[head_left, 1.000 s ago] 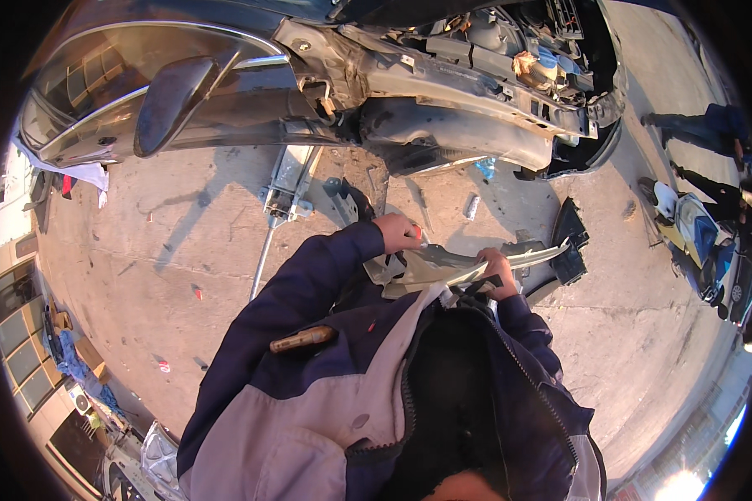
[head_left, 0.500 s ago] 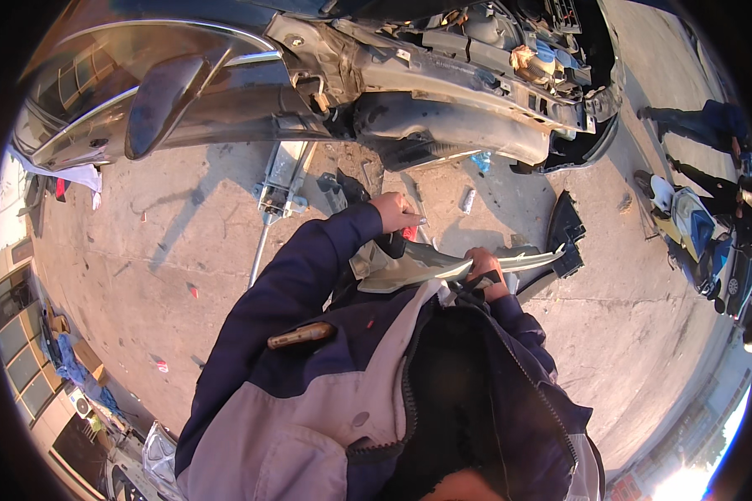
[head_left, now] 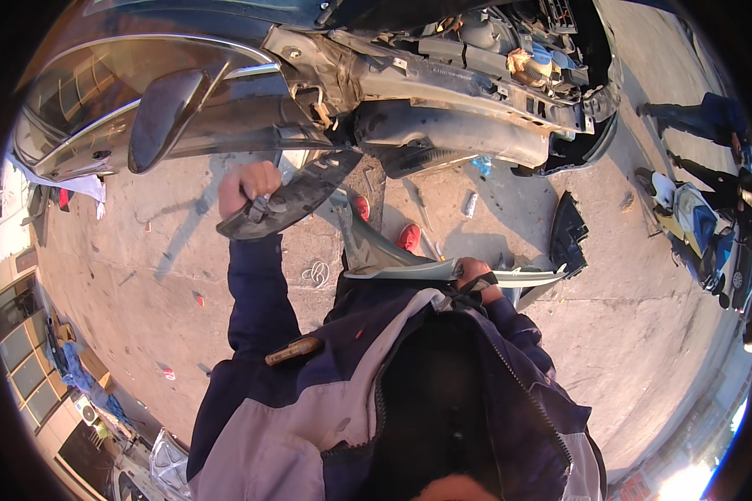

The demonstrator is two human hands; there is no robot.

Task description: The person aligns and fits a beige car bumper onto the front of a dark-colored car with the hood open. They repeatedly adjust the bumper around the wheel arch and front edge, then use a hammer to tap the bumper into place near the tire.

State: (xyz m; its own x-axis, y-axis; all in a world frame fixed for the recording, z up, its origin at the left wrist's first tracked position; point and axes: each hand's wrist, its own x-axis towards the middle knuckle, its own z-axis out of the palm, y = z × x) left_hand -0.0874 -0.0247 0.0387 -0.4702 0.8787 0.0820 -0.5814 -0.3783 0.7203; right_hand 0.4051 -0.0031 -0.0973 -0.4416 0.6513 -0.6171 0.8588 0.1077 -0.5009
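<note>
A dark, curved plastic car part point(head_left: 309, 194) is out to the left, with my left hand point(head_left: 251, 184) closed on its near end, by a small bracket-like piece. Its far tip reaches toward the car's lower edge. Across the front of my body lies a pale grey-green fender panel point(head_left: 380, 250), its long edge running left to right. My right hand point(head_left: 474, 274) is closed around that edge, near the middle, with a dark strap-like band beside the fingers. The fender's narrow right end extends toward a black plastic piece point(head_left: 566, 238).
Ahead stands a dark car with its front stripped open point(head_left: 476, 92) and a side mirror point(head_left: 167, 117). My red shoes point(head_left: 409, 236) show beyond the fender. A can point(head_left: 470, 204) and white cord point(head_left: 317, 274) lie on the concrete. Scooters point(head_left: 689, 221) and people stand at right.
My left hand has swung left and forward, carrying the dark curved part away from the fender. My right hand keeps its hold on the fender, which now shows more fully.
</note>
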